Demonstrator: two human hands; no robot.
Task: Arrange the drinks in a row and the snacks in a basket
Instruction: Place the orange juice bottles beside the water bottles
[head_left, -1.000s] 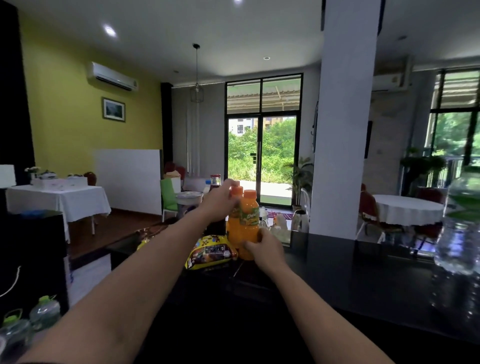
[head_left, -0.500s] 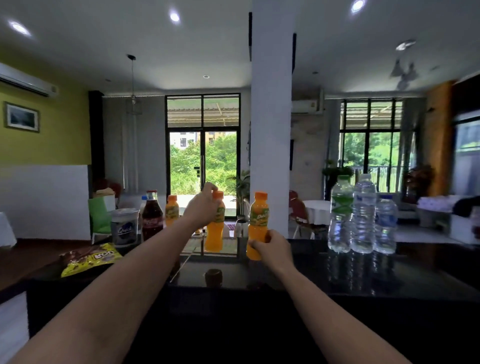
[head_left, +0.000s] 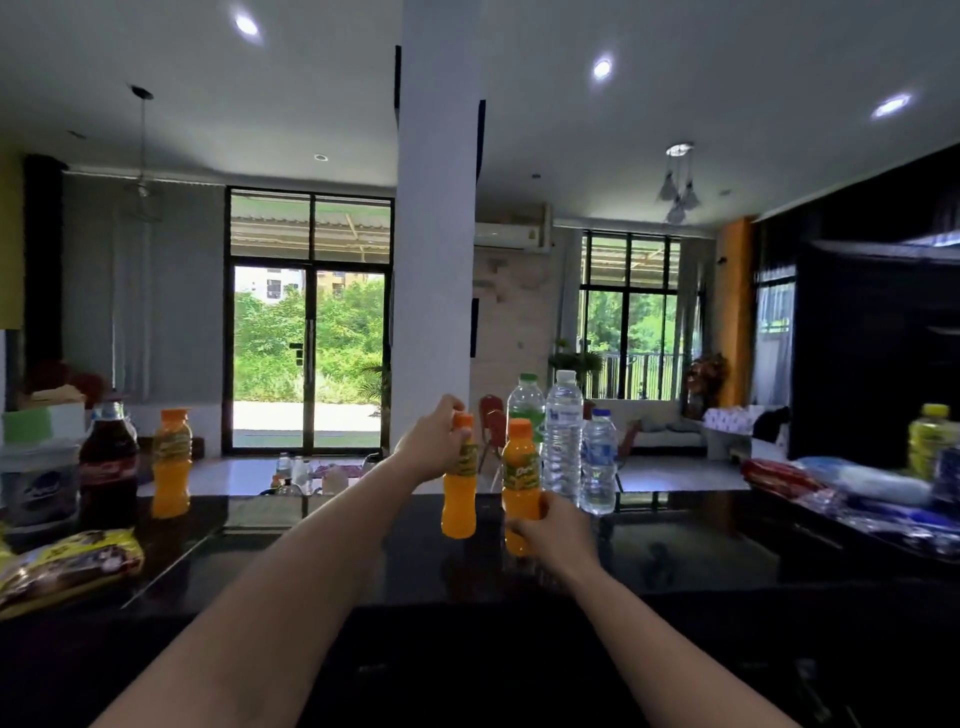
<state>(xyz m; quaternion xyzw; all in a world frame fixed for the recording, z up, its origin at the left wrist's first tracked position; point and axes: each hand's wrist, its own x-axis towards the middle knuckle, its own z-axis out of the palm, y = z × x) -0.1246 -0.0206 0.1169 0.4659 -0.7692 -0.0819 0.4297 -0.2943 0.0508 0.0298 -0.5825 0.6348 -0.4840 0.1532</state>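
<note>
Black and glossy, the table (head_left: 701, 545) runs across the room in front of a white pillar and glass doors, and the person stands at its near side with both bare arms stretched out over it. At the far left sits one white tub (head_left: 36, 483), with one yellow snack bag (head_left: 67, 564) lying flat in front of it. Next come one cola bottle (head_left: 106, 467) and, just beside it, the first orange juice bottle (head_left: 171, 462), both upright. I count three orange juice bottles in all. The left hand (head_left: 434, 441) has its fingers curled round the neck and cap of the second juice bottle (head_left: 458, 499), holding it upright near the middle of the table. Just to its right, the right hand (head_left: 556, 530) is wrapped round the lower body of the third juice bottle (head_left: 519, 478), also upright. From here I cannot tell whether their bases touch the table. Right behind that bottle stand three water bottles close together: a green-capped bottle (head_left: 525, 410), a tall clear bottle (head_left: 563, 441) and a short blue-capped bottle (head_left: 598, 462). Well apart at the right end lie a red snack pack (head_left: 774, 475) and a blurred heap of blue and white packets (head_left: 872, 483), too smeared to count, with one yellow-capped bottle (head_left: 932, 436) standing behind them.
</note>
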